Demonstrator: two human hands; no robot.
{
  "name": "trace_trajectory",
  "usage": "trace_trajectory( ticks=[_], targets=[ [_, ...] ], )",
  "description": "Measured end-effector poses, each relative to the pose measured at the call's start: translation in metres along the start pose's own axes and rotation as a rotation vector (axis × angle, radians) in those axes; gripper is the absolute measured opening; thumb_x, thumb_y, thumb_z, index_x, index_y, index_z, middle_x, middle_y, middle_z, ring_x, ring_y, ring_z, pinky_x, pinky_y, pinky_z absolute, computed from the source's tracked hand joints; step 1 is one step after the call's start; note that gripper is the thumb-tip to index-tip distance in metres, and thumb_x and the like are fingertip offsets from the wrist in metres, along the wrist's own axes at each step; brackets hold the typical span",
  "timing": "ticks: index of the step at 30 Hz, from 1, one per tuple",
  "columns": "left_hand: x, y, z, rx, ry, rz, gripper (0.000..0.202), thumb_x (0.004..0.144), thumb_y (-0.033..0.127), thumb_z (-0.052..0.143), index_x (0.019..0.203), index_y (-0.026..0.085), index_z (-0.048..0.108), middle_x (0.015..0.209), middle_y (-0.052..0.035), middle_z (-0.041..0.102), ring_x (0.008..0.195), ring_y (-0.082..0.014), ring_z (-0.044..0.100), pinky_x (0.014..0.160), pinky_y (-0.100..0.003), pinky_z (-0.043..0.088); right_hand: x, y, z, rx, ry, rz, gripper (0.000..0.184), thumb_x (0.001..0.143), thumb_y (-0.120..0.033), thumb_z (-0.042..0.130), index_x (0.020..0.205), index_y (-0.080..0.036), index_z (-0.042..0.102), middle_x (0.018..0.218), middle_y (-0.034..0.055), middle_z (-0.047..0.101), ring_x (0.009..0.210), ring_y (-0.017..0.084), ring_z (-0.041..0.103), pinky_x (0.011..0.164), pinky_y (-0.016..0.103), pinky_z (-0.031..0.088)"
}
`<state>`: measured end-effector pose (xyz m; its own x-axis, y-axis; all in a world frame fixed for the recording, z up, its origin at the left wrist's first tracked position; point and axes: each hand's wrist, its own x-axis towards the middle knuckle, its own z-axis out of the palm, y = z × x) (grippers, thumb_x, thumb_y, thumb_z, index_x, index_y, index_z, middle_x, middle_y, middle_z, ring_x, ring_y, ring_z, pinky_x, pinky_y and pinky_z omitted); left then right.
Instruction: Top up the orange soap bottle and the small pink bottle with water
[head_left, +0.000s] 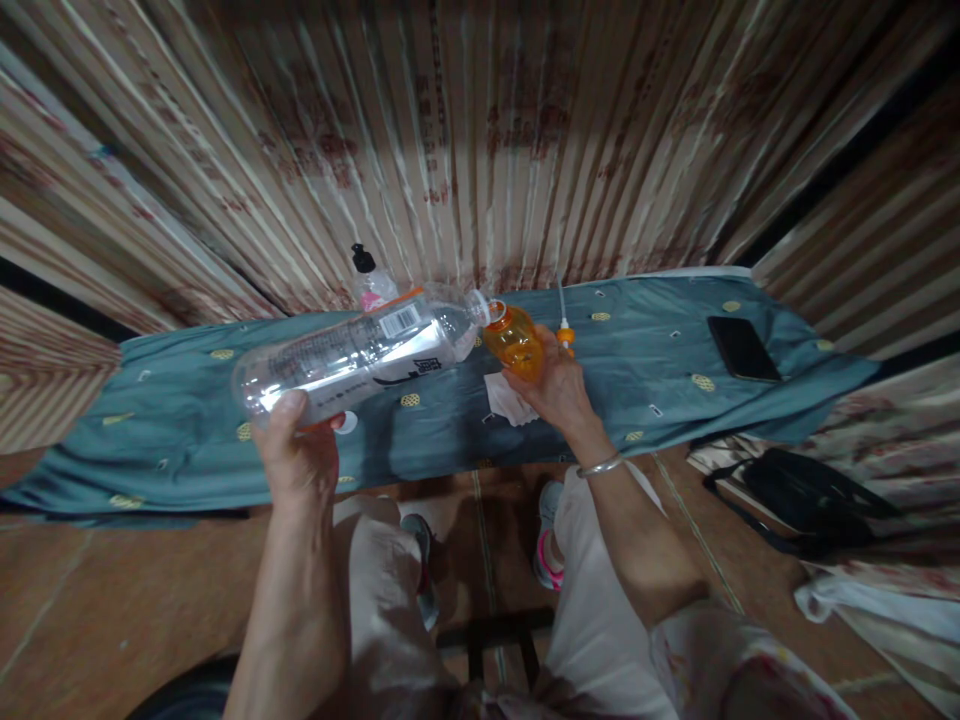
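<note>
Left hand (298,452): gripping clear plastic bottle (360,358)
Right hand (559,388): clasping orange bottle (516,343) — mouths adjoining
Smartphone (742,348): lying rightward of both hands

L hand (298,450) grips clear btl (352,355) near its base; btl tilted, neck up & pointing R, right at mouth of orange btl (519,342) in R hand (561,385). Can't tell if rims touch. White tissue (511,402) lies just below orange btl; pump (565,336) w/ orange collar & thin tube just behind R hand. Round white disc (346,422) by L fingertips. Black-topped btl (373,282) behind clear btl, partly hidden. Phone (742,349) at R end of teal cloth (420,435), well apart. Striped curtain (487,150) behind; black bag (810,495) lower R. Bracelet (600,467) on R wrist.
</note>
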<state>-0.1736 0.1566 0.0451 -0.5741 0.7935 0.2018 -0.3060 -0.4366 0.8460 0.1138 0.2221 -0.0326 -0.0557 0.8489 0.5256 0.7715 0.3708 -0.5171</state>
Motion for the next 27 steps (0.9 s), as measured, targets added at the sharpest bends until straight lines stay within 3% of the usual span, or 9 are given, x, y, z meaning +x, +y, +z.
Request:
trace_trajectory(
  ticks=[27],
  targets=[
    [0.0002,-0.0013,0.0011,-0.005,0.008,-0.028,0.05,0.049,0.033,0.085,0.095,0.02,0.069,0.099,-0.0057,0.071,0.07,-0.0131,0.055,0.042,-0.019,0.031,0.0,0.0006,0.0004,-0.017,0.01,-0.004,0.069,0.084,-0.029,0.074,0.146,-0.015,0.046,0.135,0.0197,0.07,0.127,0.037,0.068,0.105,0.057,0.059]
  ],
)
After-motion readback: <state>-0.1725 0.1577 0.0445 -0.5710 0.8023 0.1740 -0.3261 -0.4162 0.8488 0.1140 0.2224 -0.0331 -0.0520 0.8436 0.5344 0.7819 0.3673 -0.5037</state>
